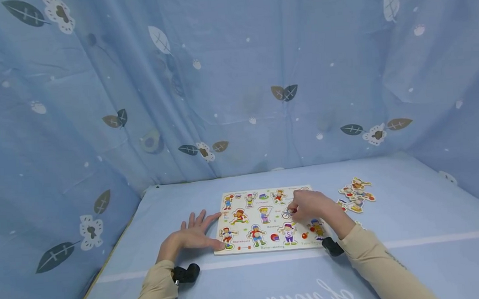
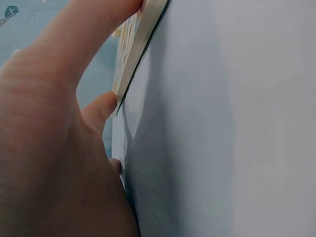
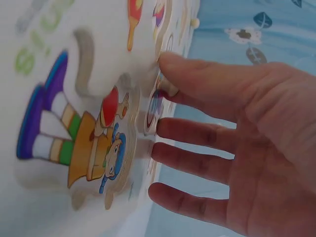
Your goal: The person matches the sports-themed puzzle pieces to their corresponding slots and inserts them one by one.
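Observation:
A white wooden puzzle board (image 1: 252,218) with sports figures lies flat on the bed-like surface. My left hand (image 1: 191,237) is spread at its left side, with thumb and index fingertip touching the edge; the left wrist view shows the board's edge (image 2: 140,47) there. Over the right part of the board, my right hand (image 1: 310,204) pinches a small knob of the bicycle piece (image 1: 286,215) between thumb and index finger. In the right wrist view its wheel (image 3: 152,112) shows beside the other fingers, which are extended. My fingers hide most of that piece.
Several loose figure pieces (image 1: 357,195) lie heaped right of the board, some partly behind my right forearm. A table-tennis figure (image 3: 101,153) sits in a cut-out near my right hand. Blue patterned cloth (image 1: 239,76) hangs behind. Each wrist carries a black camera (image 1: 186,274).

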A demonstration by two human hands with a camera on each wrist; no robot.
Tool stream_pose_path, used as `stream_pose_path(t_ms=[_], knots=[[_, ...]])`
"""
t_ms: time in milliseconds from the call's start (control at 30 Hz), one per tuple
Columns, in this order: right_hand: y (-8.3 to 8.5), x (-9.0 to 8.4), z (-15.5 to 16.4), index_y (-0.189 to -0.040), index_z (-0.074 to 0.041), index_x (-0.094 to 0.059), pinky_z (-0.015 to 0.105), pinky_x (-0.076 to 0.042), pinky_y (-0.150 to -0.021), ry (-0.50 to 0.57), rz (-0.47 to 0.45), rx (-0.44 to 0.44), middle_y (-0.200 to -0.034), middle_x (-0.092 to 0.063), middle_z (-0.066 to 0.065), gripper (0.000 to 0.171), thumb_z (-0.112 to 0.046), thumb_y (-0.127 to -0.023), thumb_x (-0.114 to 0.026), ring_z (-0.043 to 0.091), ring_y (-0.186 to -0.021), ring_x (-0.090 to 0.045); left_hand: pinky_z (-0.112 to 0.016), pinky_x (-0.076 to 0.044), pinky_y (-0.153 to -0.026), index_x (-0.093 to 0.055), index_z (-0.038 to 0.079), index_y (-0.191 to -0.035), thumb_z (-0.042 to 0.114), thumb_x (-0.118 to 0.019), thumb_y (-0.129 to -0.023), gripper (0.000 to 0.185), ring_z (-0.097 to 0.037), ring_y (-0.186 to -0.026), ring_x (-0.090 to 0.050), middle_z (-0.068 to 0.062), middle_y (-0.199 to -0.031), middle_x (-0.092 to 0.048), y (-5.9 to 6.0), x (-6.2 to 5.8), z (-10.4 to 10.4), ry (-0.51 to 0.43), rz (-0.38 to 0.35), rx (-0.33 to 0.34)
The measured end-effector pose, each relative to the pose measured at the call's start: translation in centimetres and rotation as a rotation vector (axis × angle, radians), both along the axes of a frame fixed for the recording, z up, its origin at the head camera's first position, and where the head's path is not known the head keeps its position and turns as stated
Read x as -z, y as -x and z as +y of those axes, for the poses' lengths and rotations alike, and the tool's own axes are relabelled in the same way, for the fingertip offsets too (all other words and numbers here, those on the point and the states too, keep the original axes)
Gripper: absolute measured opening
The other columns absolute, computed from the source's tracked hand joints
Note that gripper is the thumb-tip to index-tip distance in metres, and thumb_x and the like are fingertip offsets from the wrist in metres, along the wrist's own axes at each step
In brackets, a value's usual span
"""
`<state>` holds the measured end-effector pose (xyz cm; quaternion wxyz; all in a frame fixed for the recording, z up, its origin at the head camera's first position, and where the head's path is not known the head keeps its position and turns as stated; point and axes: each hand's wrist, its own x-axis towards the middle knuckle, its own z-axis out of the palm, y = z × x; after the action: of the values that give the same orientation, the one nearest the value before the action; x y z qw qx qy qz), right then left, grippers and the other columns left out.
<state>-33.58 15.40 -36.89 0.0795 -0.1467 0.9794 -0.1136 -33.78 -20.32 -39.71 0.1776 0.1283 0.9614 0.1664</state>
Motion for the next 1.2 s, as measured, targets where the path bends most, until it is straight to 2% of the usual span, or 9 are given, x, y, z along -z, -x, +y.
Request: stream_pose_path(t_ms=[67,133,167,300,467,567,733,933,1200], knots=[[0.1,0.0,0.1,-0.092,-0.008,-0.075,0.034,-0.038,-0.068,-0.001,-0.018,0.01,-0.093,-0.052,0.003,0.016,-0.022,-0.083,-0.074,0.019,-0.078,-0.048,-0.071,0.001,-0.114,-0.024,0.031,-0.157,0.069,-0.073,-0.066,0.11,-0.05,-0.148,0.008,-0.023,-0.164,-0.002,0.0,0.0,0.0,-0.001,-0.002,0.004],[0.2,0.0,0.2,-0.113,-0.011,-0.075,0.035,-0.042,-0.071,0.004,-0.037,0.008,-0.096,-0.053,0.002,0.031,-0.023,-0.084,-0.075,0.019,-0.083,-0.049,-0.071,0.002,-0.114,-0.024,0.031,-0.157,0.07,-0.073,-0.066,0.11,-0.05,-0.148,0.009,-0.023,-0.164,-0.001,0.0,0.0,-0.1,-0.006,-0.006,0.008],[0.2,0.0,0.3,-0.115,-0.012,-0.075,0.035,-0.043,-0.073,0.006,-0.044,-0.001,-0.098,-0.054,0.002,0.032,-0.024,-0.085,-0.075,0.019,-0.084,-0.048,-0.071,0.002,-0.114,-0.024,0.03,-0.157,0.07,-0.073,-0.066,0.111,-0.051,-0.148,0.009,-0.023,-0.164,-0.002,-0.1,0.0,-0.2,-0.01,-0.006,0.008],[0.5,0.0,0.5,-0.12,-0.016,-0.074,0.04,-0.049,-0.081,0.005,-0.048,-0.056,-0.103,-0.059,0.001,0.033,-0.024,-0.088,-0.075,0.018,-0.089,-0.05,-0.071,0.002,-0.114,-0.025,0.031,-0.157,0.07,-0.074,-0.067,0.11,-0.051,-0.148,0.01,-0.023,-0.164,-0.002,-0.4,-0.1,-0.4,-0.013,-0.007,0.002],[0.7,-0.2,0.7,-0.121,-0.017,-0.073,0.046,-0.05,-0.093,0.019,-0.061,-0.067,-0.115,-0.064,0.003,0.032,-0.026,-0.091,-0.072,0.019,-0.102,-0.056,-0.071,0.0,-0.114,-0.026,0.03,-0.157,0.069,-0.074,-0.067,0.108,-0.052,-0.147,0.007,-0.024,-0.164,-0.004,-0.6,0.0,-0.5,-0.013,0.006,0.004],[0.9,-0.4,1.2,-0.125,-0.015,-0.07,0.046,-0.05,-0.094,0.069,-0.074,-0.071,-0.12,-0.064,0.004,0.035,-0.028,-0.093,-0.069,0.021,-0.108,-0.058,-0.071,0.0,-0.113,-0.028,0.03,-0.156,0.068,-0.074,-0.067,0.108,-0.052,-0.147,0.007,-0.024,-0.164,-0.004,-0.6,0.0,-0.4,-0.016,0.013,0.008],[1.4,-1.3,3.5,-0.127,-0.007,-0.067,0.044,-0.053,-0.089,0.178,-0.019,-0.098,-0.119,-0.065,0.009,0.036,-0.026,-0.097,-0.063,0.024,-0.106,-0.061,-0.071,0.001,-0.114,-0.031,0.029,-0.155,0.069,-0.074,-0.066,0.107,-0.05,-0.148,0.008,-0.023,-0.164,-0.004,-0.2,0.2,-0.4,-0.04,0.014,0.01],[1.8,-2.7,7.7,-0.13,-0.001,-0.063,0.045,-0.054,-0.085,0.264,0.039,0.036,-0.116,-0.067,0.015,0.04,-0.027,-0.099,-0.06,0.028,-0.103,-0.063,-0.07,0.002,-0.114,-0.034,0.027,-0.154,0.068,-0.076,-0.066,0.105,-0.05,-0.148,0.009,-0.023,-0.164,-0.004,-0.2,0.3,-0.4,-0.067,0.012,0.006],[0.8,-3.2,14.2,-0.133,0.006,-0.055,0.059,-0.05,-0.091,0.293,0.117,0.234,-0.132,-0.051,0.035,0.047,-0.026,-0.1,-0.058,0.048,-0.114,-0.054,-0.07,0.003,-0.114,-0.038,0.03,-0.151,0.066,-0.079,-0.065,0.102,-0.05,-0.148,0.01,-0.023,-0.164,-0.003,0.0,0.3,-0.5,-0.077,0.007,0.0]])
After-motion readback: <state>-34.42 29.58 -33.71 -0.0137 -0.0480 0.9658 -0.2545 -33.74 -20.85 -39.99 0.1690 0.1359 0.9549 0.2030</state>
